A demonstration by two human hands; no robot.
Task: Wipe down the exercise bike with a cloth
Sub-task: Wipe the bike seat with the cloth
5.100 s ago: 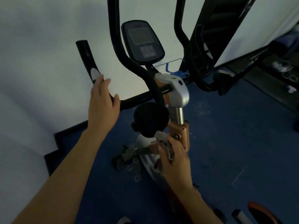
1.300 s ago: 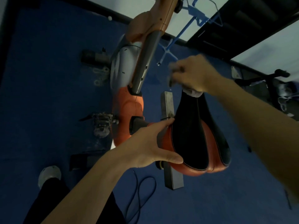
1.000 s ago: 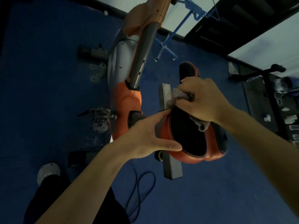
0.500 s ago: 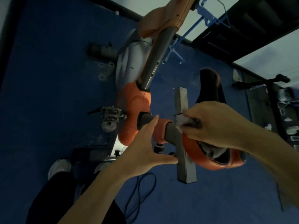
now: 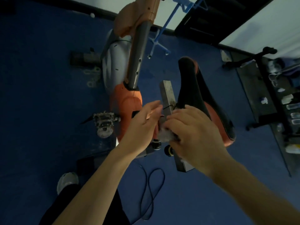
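Note:
I look straight down on an orange and grey exercise bike (image 5: pixel 125 101). Its black and orange saddle (image 5: pixel 199 98) is swung to the right of a grey square seat rail (image 5: pixel 167 93). My right hand (image 5: pixel 193 132) is closed on a pale cloth (image 5: pixel 164 133) and presses it against the rail just below the saddle's nose. My left hand (image 5: pixel 142 125) hovers beside the rail on its left, fingers apart, holding nothing. A grey frame tube (image 5: pixel 138 54) runs up toward the orange front post.
A dirty pedal (image 5: pixel 103 120) sticks out to the left. A black cable (image 5: pixel 151 190) loops on the blue floor under my arms. My shoe (image 5: pixel 67 181) is at lower left. A blue wire stand (image 5: pixel 160 39) and a black rack with small items (image 5: pixel 279 101) lie beyond.
My right hand has slid the cloth off the saddle's rear onto the seat rail. My left hand has let go of the seat post and opened. The saddle now sits further right.

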